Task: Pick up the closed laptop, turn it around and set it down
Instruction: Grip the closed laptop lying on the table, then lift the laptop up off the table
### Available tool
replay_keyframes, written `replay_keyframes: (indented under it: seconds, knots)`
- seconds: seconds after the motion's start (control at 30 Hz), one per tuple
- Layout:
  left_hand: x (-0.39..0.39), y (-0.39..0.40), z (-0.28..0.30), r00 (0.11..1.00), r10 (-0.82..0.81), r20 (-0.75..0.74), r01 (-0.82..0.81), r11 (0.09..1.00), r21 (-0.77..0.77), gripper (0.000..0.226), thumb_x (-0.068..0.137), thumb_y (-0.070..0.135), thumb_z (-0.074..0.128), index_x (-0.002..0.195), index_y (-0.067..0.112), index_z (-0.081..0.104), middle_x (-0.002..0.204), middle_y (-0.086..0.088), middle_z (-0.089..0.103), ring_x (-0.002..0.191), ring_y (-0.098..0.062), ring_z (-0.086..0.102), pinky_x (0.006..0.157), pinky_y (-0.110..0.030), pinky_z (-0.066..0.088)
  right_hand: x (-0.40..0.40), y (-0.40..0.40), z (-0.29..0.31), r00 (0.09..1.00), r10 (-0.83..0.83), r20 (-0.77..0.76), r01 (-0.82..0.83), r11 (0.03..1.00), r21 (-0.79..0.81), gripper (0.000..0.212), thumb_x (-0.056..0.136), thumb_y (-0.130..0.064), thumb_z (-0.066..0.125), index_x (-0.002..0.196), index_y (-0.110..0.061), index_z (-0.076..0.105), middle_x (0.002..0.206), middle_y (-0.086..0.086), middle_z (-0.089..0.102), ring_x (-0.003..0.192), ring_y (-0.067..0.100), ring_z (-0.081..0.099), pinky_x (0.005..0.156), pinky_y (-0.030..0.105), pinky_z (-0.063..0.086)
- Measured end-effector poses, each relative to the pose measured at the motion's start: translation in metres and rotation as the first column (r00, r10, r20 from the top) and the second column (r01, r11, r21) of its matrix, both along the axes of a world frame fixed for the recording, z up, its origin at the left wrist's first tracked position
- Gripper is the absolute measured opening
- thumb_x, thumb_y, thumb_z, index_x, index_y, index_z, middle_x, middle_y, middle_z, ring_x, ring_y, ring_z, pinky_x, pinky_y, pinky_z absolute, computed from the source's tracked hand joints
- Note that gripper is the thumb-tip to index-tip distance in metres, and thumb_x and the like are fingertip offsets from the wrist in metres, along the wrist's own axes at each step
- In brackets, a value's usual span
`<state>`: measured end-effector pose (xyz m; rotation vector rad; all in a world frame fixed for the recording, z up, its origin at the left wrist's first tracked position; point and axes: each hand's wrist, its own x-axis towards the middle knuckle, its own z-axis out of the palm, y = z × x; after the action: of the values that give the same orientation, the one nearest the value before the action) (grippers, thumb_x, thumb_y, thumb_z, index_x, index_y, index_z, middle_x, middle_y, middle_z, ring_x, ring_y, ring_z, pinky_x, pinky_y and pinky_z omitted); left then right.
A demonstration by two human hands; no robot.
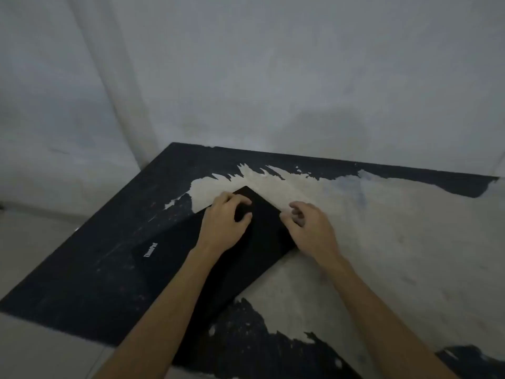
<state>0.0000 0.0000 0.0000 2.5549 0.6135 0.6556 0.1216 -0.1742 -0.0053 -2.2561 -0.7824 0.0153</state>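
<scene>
Diagonally: closed laptop flat, corner pointing away.

L hand flat, fingers curled — R hand loosely open.

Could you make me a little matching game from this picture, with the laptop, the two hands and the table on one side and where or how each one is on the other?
Things:
1. closed laptop
2. left hand
3. right hand
4. table

Descriptions:
A. black coating peeled away, pale patches showing
B. fingers curled at the laptop's right edge
C. lies flat and skewed, one corner pointing away from the person
D. rests on top of the lid near its far corner

Pairs: 1-C, 2-D, 3-B, 4-A
</scene>
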Motion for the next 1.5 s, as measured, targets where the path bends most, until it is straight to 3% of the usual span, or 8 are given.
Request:
replay_keyframes:
  seconds: [0.23, 0.6, 0.83, 1.03, 1.23, 1.37, 1.43, 1.5]
  knots:
    - [-0.001, 0.016, -0.009, 0.924, 0.265, -0.274, -0.251, 0.964, 0.088, 0.074, 0.096, 0.068, 0.043, 0.151, 0.018, 0.042, 0.144, -0.013, 0.049, 0.136, -0.032, 0.045, 0.114, -0.047, 0.033, -0.015, 0.023, -0.006, 0.989, -0.027, 0.144, 0.069, 0.951, -0.300, 0.069, 0.089, -0.072, 0.045, 0.132, -0.020, 0.063, 0.128, 0.002, 0.054, 0.121, 0.022, 0.049, 0.099, 0.036, 0.039]
    - [0.011, 0.024, -0.003, 0.915, 0.334, -0.226, -0.348, 0.937, -0.024, 0.073, 0.092, 0.068, 0.053, 0.140, 0.014, 0.058, 0.133, -0.013, 0.055, 0.129, -0.032, 0.051, 0.110, -0.048, 0.035, -0.009, 0.026, -0.011, 0.993, -0.072, 0.093, 0.085, 0.986, -0.141, 0.059, 0.084, -0.064, 0.062, 0.116, -0.014, 0.065, 0.109, -0.002, 0.054, 0.102, 0.018, 0.054, 0.086, 0.031, 0.045]
    - [0.025, 0.032, 0.002, 0.914, 0.335, -0.228, -0.343, 0.939, 0.005, 0.066, 0.096, 0.067, 0.047, 0.123, 0.009, 0.061, 0.116, -0.008, 0.063, 0.104, -0.029, 0.063, 0.078, -0.039, 0.045, -0.006, 0.021, -0.005, 0.999, -0.042, 0.017, 0.042, 0.999, 0.021, 0.039, 0.089, -0.047, 0.067, 0.105, -0.012, 0.068, 0.107, -0.001, 0.053, 0.084, 0.013, 0.055, 0.075, 0.025, 0.044]
    - [0.033, 0.051, 0.020, 0.925, 0.256, -0.281, -0.268, 0.963, -0.004, 0.061, 0.095, 0.072, 0.039, 0.083, 0.017, 0.062, 0.079, 0.000, 0.067, 0.079, -0.024, 0.067, 0.070, -0.038, 0.050, -0.004, 0.021, 0.008, 0.998, -0.058, -0.032, 0.062, 0.987, 0.146, 0.026, 0.091, -0.039, 0.068, 0.095, -0.013, 0.073, 0.098, -0.001, 0.055, 0.084, 0.011, 0.057, 0.070, 0.019, 0.041]
    - [0.039, 0.062, 0.037, 0.908, 0.246, -0.339, -0.302, 0.945, -0.124, 0.089, 0.090, 0.084, 0.021, 0.092, 0.012, 0.072, 0.099, -0.006, 0.069, 0.079, -0.021, 0.062, 0.075, -0.039, 0.042, 0.003, 0.021, 0.033, 0.994, -0.112, -0.005, 0.109, 0.950, 0.294, 0.017, 0.089, -0.032, 0.072, 0.097, -0.016, 0.072, 0.093, 0.001, 0.065, 0.076, 0.000, 0.053, 0.062, 0.005, 0.036]
    - [0.042, 0.057, 0.050, 0.903, 0.286, -0.321, -0.358, 0.913, -0.194, 0.087, 0.092, 0.082, 0.021, 0.096, 0.009, 0.068, 0.105, -0.009, 0.065, 0.092, -0.030, 0.058, 0.083, -0.042, 0.040, 0.007, 0.014, 0.056, 0.974, -0.137, -0.178, 0.207, 0.854, 0.478, 0.042, 0.089, -0.025, 0.073, 0.127, -0.018, 0.057, 0.091, -0.003, 0.064, 0.078, -0.003, 0.060, 0.063, 0.000, 0.041]
    - [0.043, 0.053, 0.061, 0.913, 0.308, -0.266, -0.372, 0.897, -0.238, 0.085, 0.095, 0.079, 0.021, 0.100, 0.007, 0.066, 0.102, -0.009, 0.058, 0.091, -0.029, 0.053, 0.083, -0.041, 0.038, 0.003, 0.011, 0.061, 0.944, -0.069, -0.322, 0.245, 0.800, 0.547, 0.055, 0.090, -0.024, 0.074, 0.137, -0.022, 0.045, 0.097, -0.010, 0.061, 0.083, -0.006, 0.064, 0.073, 0.007, 0.052]
    - [0.046, 0.055, 0.068, 0.918, 0.326, -0.224, -0.379, 0.887, -0.264, 0.089, 0.096, 0.078, 0.019, 0.107, 0.004, 0.067, 0.105, -0.012, 0.059, 0.093, -0.028, 0.052, 0.084, -0.042, 0.039, -0.004, 0.009, 0.057, 0.867, 0.037, -0.497, 0.303, 0.752, 0.585, 0.064, 0.091, -0.030, 0.072, 0.143, -0.028, 0.036, 0.111, -0.001, 0.065, 0.096, 0.008, 0.070, 0.087, 0.039, 0.062]
